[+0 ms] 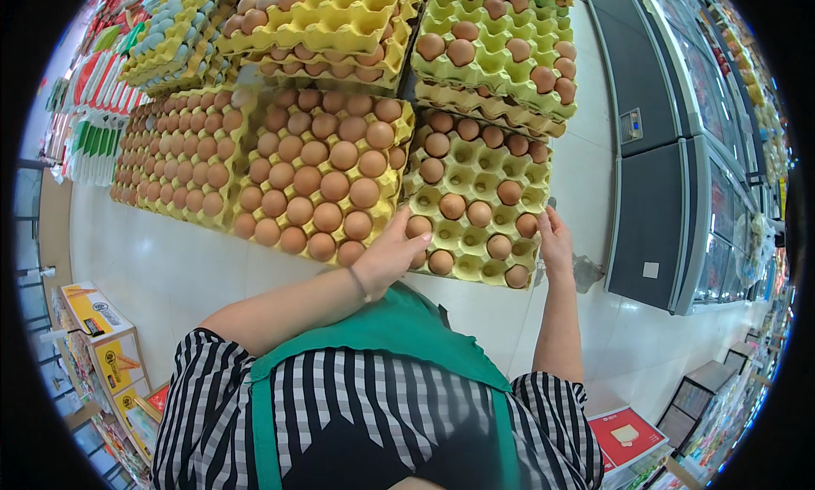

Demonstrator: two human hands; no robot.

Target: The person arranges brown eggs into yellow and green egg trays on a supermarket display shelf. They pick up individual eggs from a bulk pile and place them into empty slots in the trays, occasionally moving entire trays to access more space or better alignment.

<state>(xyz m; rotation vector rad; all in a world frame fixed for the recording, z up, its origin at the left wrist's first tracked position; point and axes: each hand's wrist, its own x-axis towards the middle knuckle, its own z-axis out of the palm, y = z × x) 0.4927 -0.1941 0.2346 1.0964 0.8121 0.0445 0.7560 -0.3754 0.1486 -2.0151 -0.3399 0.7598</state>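
A yellow-green pulp egg tray (470,237) lies before me, partly filled with brown eggs (453,205) among many bare cups. My left hand (386,256) holds its left edge, the thumb lying over the rim beside an egg near the front corner. At the right edge, my right hand (557,243) grips the side with the fingers close together. Whether the tray is raised or resting on something below cannot be told. Just left stands a tray of brown eggs (328,216), its cups mostly full.
Stacked egg trays (493,92) rise behind on the right, and a yellow stack (312,28) behind the middle. Farther left are more brown eggs (207,147) and pale eggs (169,19). Grey freezer cabinets (649,216) line the right side. Printed cartons (111,356) stand at lower left.
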